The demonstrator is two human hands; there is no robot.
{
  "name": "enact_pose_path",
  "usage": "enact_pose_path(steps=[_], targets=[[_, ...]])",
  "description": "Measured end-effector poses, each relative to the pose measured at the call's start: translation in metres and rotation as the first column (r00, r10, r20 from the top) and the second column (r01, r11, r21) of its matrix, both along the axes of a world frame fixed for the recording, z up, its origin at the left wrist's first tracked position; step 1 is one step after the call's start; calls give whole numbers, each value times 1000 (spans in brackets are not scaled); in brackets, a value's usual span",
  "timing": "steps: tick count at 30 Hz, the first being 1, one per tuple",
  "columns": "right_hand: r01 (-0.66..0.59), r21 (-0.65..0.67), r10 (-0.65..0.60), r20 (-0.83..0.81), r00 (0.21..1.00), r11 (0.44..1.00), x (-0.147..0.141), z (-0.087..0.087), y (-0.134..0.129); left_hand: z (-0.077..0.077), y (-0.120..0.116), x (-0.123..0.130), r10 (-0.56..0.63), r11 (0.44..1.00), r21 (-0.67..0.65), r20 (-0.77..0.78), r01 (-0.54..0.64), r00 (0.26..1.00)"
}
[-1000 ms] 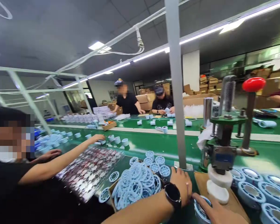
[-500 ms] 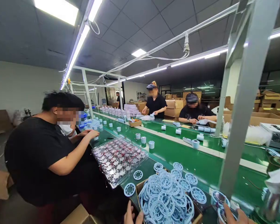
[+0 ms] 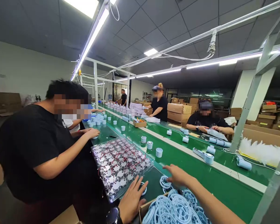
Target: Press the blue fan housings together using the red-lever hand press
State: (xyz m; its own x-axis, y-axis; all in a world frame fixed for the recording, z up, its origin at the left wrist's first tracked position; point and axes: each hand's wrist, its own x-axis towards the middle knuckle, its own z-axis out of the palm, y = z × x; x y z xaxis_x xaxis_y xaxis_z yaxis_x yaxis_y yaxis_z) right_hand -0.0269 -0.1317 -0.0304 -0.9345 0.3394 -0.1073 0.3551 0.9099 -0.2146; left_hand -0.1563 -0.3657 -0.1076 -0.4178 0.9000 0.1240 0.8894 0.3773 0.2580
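My left hand (image 3: 132,199), with a dark watch (image 3: 113,215) on its wrist, is open with fingers spread. Its fingertips reach over a light blue plastic ring (image 3: 143,189) beside the sheet of white circuit boards with red wires (image 3: 122,166); whether they touch the ring I cannot tell. Stretched across the cardboard box (image 3: 143,209), my right hand (image 3: 178,175) is open, fingers pointing left above more blue rings (image 3: 164,182). I see nothing held in it. A heap of light blue rings (image 3: 175,210) fills the box.
A green conveyor belt (image 3: 189,161) runs alongside, carrying blue cups (image 3: 159,152) and handheld fan parts (image 3: 204,155). A co-worker (image 3: 37,146) sits close on the left. Others work across the belt. A metal post (image 3: 249,105) rises at right.
My right hand has moved from the lower right corner to above the rings by the belt. My left hand has moved up from the box edge toward a ring. The view has swung right.
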Motion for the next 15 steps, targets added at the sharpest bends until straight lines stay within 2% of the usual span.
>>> enact_pose_path(steps=[2, 5, 8, 11, 13, 15], targets=[[-70, -37, 74, 131, 989, 997, -31, -13, 4, -4, 10, -3, -7, 999, -40, -6, 7, 1000], [-102, -41, 109, 246, 963, 994, -49, -29, 7, -16, 20, -7, 15, 996, -86, -34, -18, 999], [-82, -18, 83, 304, 949, 996, -50, -32, 9, -30, 28, -11, 48, 997, -59, -90, -54, 995], [-21, -4, 21, 369, 929, 1000, -45, -30, 12, -40, 35, -18, 60, 998, 37, -196, -54, 979], [40, 4, -39, 398, 916, 999, -43, -29, 14, -40, 40, -20, 26, 998, 61, -228, -12, 973], [104, 1, -95, 407, 909, 995, -42, -27, 15, -36, 46, -20, -11, 999, 28, -215, 18, 977]])
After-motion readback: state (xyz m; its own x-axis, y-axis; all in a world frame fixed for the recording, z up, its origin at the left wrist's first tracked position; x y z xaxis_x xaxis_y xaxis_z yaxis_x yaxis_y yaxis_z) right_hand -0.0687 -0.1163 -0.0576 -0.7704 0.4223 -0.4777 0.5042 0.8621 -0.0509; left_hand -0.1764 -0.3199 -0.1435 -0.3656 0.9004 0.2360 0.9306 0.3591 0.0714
